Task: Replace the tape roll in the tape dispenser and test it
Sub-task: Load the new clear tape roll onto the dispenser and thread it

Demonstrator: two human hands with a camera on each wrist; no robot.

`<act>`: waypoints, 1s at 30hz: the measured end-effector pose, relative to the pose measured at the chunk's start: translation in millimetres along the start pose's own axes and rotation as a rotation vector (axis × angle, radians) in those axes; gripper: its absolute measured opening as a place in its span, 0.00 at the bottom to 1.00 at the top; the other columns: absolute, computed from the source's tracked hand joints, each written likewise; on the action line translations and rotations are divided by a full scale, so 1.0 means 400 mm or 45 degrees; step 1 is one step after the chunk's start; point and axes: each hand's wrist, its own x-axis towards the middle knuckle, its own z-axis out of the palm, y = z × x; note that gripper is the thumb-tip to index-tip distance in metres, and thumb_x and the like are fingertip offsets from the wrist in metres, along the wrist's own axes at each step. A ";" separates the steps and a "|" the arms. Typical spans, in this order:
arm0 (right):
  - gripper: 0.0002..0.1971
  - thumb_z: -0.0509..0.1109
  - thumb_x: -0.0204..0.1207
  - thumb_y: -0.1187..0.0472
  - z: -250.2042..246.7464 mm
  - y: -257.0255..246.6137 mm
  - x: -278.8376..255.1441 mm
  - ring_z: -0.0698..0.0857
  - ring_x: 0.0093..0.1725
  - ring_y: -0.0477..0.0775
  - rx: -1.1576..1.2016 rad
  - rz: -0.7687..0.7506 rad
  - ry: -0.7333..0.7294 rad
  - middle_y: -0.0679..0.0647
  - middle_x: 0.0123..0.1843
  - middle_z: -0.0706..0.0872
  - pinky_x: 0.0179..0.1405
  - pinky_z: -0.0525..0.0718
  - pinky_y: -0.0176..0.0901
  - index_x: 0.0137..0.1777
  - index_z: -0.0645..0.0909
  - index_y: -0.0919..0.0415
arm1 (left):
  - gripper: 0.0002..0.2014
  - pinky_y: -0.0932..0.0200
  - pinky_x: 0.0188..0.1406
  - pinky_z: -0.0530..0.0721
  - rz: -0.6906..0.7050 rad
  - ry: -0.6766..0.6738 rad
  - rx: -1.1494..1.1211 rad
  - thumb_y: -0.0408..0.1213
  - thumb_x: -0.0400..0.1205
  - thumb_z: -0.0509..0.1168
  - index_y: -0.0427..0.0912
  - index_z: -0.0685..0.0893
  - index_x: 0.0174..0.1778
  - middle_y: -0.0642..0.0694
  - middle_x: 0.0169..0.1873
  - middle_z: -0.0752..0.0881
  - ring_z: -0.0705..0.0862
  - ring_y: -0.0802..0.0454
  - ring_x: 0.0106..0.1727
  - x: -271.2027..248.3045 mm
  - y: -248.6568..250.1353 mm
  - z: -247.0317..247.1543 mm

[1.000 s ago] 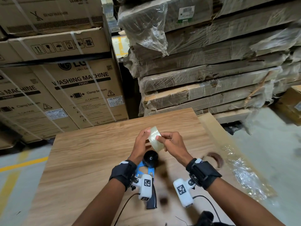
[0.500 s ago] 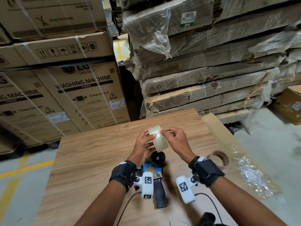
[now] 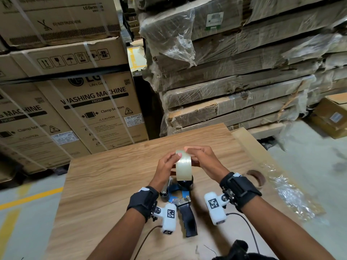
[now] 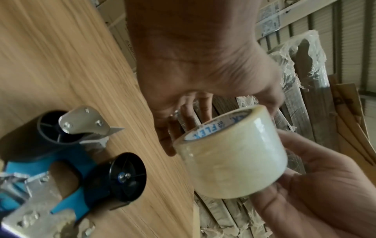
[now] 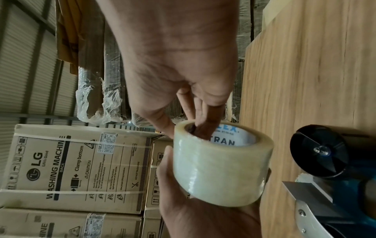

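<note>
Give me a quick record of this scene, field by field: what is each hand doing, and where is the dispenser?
Tape roll: clear, held in the air above the dispenser
Left hand: grips the roll's outside
Right hand: fingers hooked inside the roll's core
Tape dispenser: blue, lying on the wooden table, black hub bare
Empty cardboard core: on the table, to the right

Washing-machine cartons (image 3: 97,109), wrapped cardboard stacks (image 3: 244,76)
</note>
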 end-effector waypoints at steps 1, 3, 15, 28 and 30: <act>0.14 0.73 0.82 0.64 0.002 0.000 0.000 0.92 0.50 0.59 0.026 0.016 -0.016 0.72 0.58 0.92 0.53 0.90 0.48 0.65 0.87 0.66 | 0.25 0.57 0.36 0.85 -0.028 0.030 -0.001 0.57 0.77 0.68 0.40 0.88 0.58 0.43 0.45 0.89 0.87 0.48 0.44 -0.001 0.002 0.006; 0.17 0.74 0.80 0.67 0.007 -0.003 -0.005 0.94 0.53 0.60 0.037 0.005 -0.057 0.67 0.58 0.93 0.58 0.90 0.49 0.68 0.85 0.64 | 0.29 0.57 0.31 0.84 -0.098 0.062 -0.007 0.62 0.78 0.64 0.38 0.88 0.57 0.42 0.41 0.88 0.87 0.50 0.38 0.000 0.003 0.014; 0.09 0.74 0.80 0.68 0.019 0.007 -0.004 0.90 0.47 0.59 0.083 -0.092 0.056 0.64 0.53 0.94 0.47 0.90 0.45 0.58 0.91 0.64 | 0.32 0.41 0.56 0.85 -0.056 -0.125 -0.158 0.48 0.70 0.76 0.53 0.82 0.72 0.40 0.63 0.89 0.87 0.45 0.60 -0.009 0.004 -0.026; 0.18 0.78 0.76 0.71 0.021 0.006 -0.005 0.92 0.61 0.63 0.049 -0.026 -0.115 0.67 0.59 0.93 0.65 0.88 0.54 0.66 0.88 0.62 | 0.20 0.42 0.47 0.85 -0.197 0.072 -0.061 0.59 0.82 0.68 0.47 0.90 0.56 0.41 0.45 0.90 0.88 0.45 0.43 0.001 -0.005 -0.019; 0.16 0.77 0.76 0.71 0.025 0.004 -0.006 0.94 0.55 0.60 0.057 -0.017 -0.046 0.66 0.56 0.94 0.58 0.90 0.49 0.63 0.89 0.63 | 0.19 0.42 0.46 0.85 -0.216 0.037 -0.096 0.57 0.81 0.68 0.46 0.90 0.56 0.40 0.47 0.90 0.88 0.44 0.45 -0.006 -0.004 -0.013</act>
